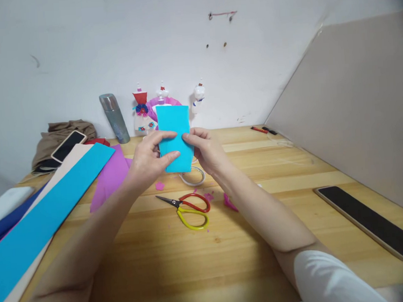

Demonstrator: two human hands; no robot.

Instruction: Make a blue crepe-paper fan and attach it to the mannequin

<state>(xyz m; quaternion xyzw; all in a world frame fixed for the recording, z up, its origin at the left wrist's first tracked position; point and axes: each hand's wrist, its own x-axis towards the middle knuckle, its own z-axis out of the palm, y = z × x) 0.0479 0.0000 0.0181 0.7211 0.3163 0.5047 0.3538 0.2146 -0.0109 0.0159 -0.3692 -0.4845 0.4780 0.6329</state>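
A bright blue rectangular piece of paper [173, 120] is held upright above the table, between both hands. My left hand [150, 157] grips its left side, the thumb and a finger lying across its face. On the right edge, my right hand [204, 148] pinches the paper with the thumb in front. Below the paper, a roll of tape [192, 175] lies on the wood. Scissors [181, 204] with one red and one yellow handle rest nearer to me. Small pink scraps [160, 186] lie around them.
Long blue sheets [54, 216] and purple paper [111, 175] cover the left side. A flask [115, 118], a cloth [78, 125] and decorated figures [141, 111] stand or lie at the back. A dark phone [368, 217] lies at right.
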